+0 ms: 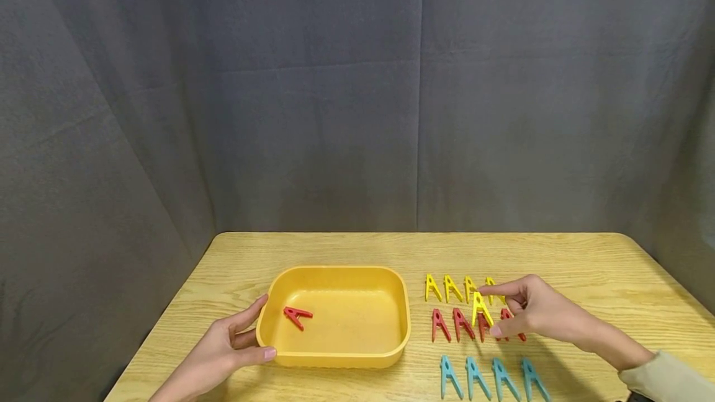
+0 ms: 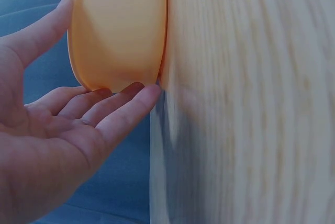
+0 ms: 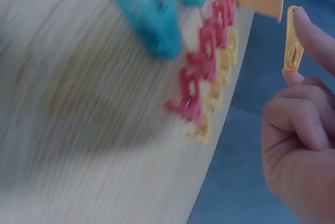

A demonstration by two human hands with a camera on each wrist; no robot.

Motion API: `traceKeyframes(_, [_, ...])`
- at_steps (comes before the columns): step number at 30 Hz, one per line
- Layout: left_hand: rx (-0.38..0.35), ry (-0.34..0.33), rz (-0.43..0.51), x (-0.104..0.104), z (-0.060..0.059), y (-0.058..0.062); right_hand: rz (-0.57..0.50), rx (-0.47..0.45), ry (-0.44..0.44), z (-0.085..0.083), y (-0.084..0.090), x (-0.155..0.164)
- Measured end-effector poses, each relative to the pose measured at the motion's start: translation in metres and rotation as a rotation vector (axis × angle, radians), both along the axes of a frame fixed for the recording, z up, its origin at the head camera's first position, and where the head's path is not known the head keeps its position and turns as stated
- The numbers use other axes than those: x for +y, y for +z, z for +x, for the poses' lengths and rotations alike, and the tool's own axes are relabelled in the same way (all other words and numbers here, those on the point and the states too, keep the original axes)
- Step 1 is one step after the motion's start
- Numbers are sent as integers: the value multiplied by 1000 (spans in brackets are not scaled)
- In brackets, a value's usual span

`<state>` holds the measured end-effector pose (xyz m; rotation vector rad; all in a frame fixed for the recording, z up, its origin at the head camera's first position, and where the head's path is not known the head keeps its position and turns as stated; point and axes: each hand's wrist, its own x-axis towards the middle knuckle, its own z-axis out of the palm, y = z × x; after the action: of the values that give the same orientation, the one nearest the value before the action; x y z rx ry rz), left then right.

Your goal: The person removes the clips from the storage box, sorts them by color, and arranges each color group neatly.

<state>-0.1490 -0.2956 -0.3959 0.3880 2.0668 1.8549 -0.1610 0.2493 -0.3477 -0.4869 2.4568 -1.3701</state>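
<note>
My right hand (image 1: pixel 533 309) pinches a yellow clothespin (image 1: pixel 479 309) between thumb and index finger, with the other fingers curled in. In the head view it overlaps the right end of a row of yellow clothespins (image 1: pixel 451 288) and a row of red clothespins (image 1: pixel 439 325). In the right wrist view the pinched yellow clothespin (image 3: pixel 292 41) shows side-on. My left hand (image 1: pixel 226 346) grips the left end of a yellow plastic tub (image 1: pixel 341 360), thumb at the near rim and fingers along the side wall. Inside the tub lies one red clothespin (image 1: pixel 298 317).
Nearest the front edge is a row of several blue clothespins (image 1: pixel 475 380), right of the tub. All of this is on a light wood table (image 1: pixel 586 265) with rounded far corners. Grey curtains (image 1: pixel 313 110) hang behind it and at both sides.
</note>
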Motion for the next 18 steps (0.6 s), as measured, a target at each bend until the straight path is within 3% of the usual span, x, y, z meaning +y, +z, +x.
traceKeyframes(7, [34,-7,6,0,1,-1,2,-13,-36,-4,-8,24])
traceKeyframes(18, [-7,36,-31,1,1,1,31,-15,-72,-19,-18,61])
